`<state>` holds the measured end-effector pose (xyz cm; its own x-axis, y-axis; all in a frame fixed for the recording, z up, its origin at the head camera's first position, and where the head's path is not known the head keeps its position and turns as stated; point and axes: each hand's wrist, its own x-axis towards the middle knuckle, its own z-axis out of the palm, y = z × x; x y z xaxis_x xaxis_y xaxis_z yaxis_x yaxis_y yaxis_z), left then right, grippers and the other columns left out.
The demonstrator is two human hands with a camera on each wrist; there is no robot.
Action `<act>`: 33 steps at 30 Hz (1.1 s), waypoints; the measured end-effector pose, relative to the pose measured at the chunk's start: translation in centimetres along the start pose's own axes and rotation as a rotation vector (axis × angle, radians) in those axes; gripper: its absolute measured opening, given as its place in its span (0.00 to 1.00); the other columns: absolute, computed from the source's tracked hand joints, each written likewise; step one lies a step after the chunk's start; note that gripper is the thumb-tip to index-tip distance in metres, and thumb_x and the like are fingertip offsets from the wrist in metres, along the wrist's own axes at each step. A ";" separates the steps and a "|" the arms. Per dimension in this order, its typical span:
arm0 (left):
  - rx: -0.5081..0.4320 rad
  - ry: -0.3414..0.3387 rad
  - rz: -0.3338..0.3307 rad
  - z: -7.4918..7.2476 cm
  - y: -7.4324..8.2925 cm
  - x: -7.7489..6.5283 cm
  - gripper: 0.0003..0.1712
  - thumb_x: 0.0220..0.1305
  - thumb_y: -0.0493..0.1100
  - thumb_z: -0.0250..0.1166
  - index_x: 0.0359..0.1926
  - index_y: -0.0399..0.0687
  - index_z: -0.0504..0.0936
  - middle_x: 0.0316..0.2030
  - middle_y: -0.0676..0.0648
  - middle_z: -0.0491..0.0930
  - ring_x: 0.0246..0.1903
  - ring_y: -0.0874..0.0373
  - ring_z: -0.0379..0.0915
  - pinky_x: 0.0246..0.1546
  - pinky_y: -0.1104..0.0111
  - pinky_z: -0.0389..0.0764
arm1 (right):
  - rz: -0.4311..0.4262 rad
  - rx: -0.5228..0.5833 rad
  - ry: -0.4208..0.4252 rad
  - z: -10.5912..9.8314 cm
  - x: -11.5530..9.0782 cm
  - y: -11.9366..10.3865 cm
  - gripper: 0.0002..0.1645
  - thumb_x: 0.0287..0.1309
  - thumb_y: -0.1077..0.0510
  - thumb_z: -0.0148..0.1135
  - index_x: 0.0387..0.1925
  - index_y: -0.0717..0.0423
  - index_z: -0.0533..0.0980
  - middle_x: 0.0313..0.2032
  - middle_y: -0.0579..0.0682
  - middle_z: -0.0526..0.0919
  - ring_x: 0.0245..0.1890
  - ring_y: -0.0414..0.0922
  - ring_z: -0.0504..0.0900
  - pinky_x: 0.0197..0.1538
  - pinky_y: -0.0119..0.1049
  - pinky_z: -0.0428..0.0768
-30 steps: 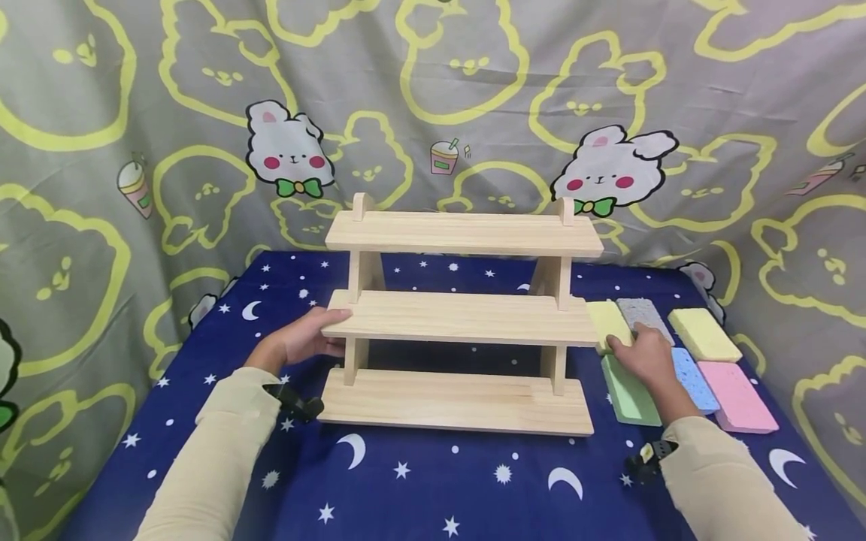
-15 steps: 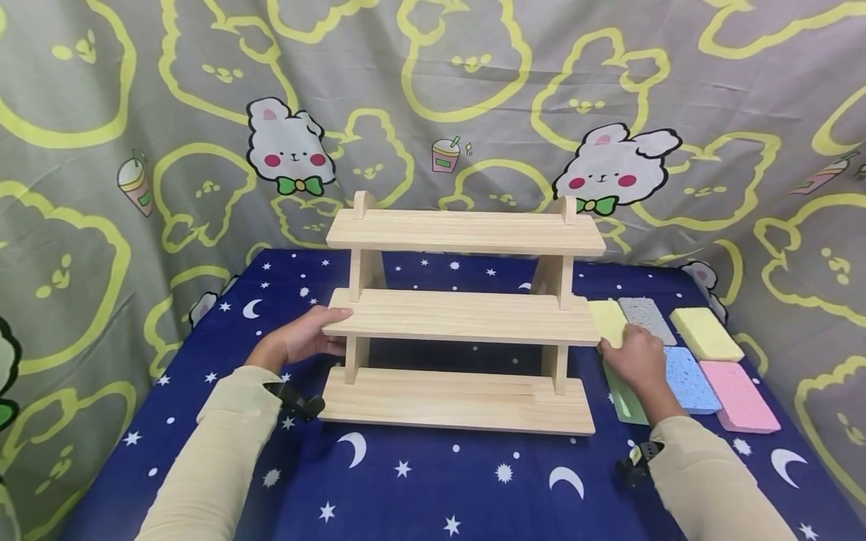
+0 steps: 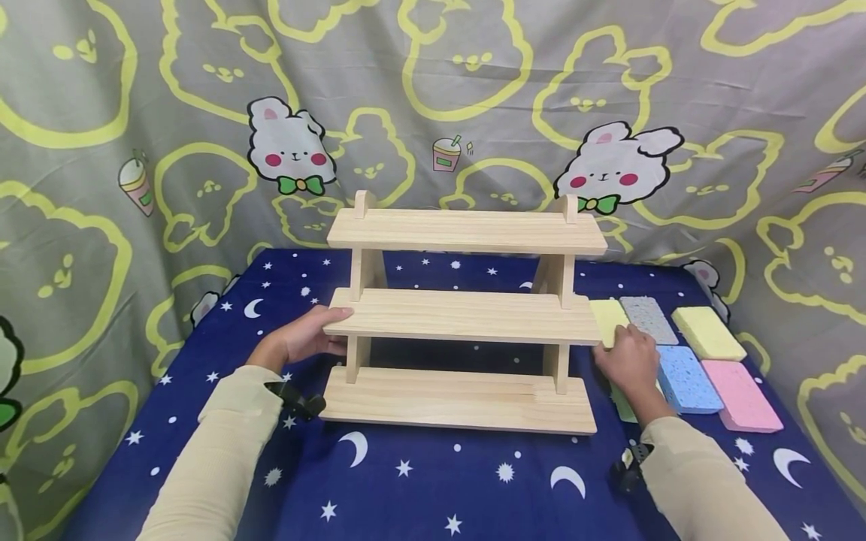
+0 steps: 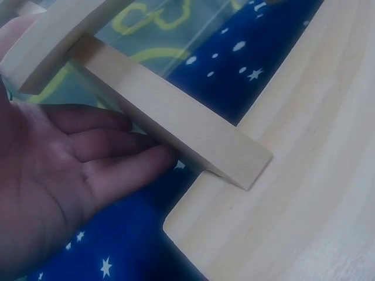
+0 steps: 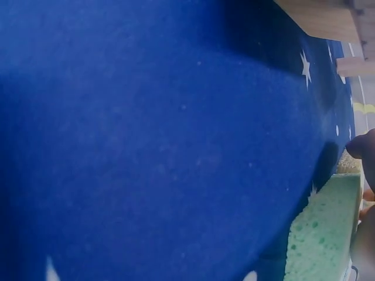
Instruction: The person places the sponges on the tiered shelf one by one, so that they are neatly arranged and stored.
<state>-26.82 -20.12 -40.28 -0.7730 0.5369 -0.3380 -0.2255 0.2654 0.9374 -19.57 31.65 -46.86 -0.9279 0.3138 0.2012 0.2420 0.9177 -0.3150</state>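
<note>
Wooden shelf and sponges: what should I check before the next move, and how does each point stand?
1. Wooden shelf upright on the cloth: ok.
2. Left hand holding the shelf: ok, at the left end of its middle tier.
3. Green sponge unobstructed in the head view: not ok, the right hand covers part of it.
4. Right hand's grip secure: cannot tell, contact largely hidden.
5. Blue sponge and pink sponge lying flat: ok.

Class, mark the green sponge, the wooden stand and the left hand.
Green sponge (image 5: 322, 237), right wrist view: pitted face.
Wooden stand (image 3: 461, 315), head view: middle shelf.
Left hand (image 3: 307, 334), head view: near the thumb's base.
</note>
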 end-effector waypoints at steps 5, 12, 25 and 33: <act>-0.009 0.004 0.001 0.0 0.0 0.0 0.37 0.66 0.55 0.48 0.68 0.36 0.54 0.61 0.29 0.62 0.60 0.36 0.64 0.55 0.47 0.72 | 0.052 0.038 -0.026 -0.1 0.5 0.1 0.34 0.54 0.52 0.56 0.52 0.77 0.66 0.55 0.76 0.65 0.55 0.75 0.59 0.50 0.67 0.60; -0.024 -0.001 -0.007 0.0 0.0 0.1 0.37 0.67 0.54 0.48 0.69 0.37 0.53 0.62 0.29 0.61 0.61 0.36 0.62 0.55 0.46 0.71 | 0.114 0.041 -0.091 -0.6 1.4 0.2 0.36 0.50 0.49 0.58 0.50 0.76 0.66 0.51 0.77 0.65 0.53 0.74 0.59 0.46 0.65 0.58; -0.040 0.001 -0.016 0.1 0.1 0.1 0.37 0.66 0.54 0.49 0.68 0.37 0.55 0.62 0.29 0.62 0.60 0.37 0.63 0.55 0.46 0.71 | 0.139 0.039 -0.124 -0.9 2.1 0.5 0.40 0.49 0.42 0.60 0.48 0.75 0.68 0.44 0.78 0.64 0.51 0.77 0.58 0.46 0.67 0.58; -0.045 -0.009 -0.009 -0.1 0.0 0.0 0.38 0.66 0.53 0.48 0.68 0.34 0.53 0.61 0.28 0.61 0.60 0.37 0.63 0.55 0.46 0.70 | 0.107 0.069 -0.083 -1.6 2.2 0.0 0.42 0.52 0.42 0.60 0.52 0.76 0.67 0.44 0.77 0.64 0.48 0.73 0.61 0.45 0.65 0.61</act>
<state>-26.85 -20.24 -40.27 -0.7656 0.5417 -0.3470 -0.2591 0.2340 0.9371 -21.18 32.77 -44.97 -0.9190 0.3848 0.0865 0.3231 0.8604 -0.3942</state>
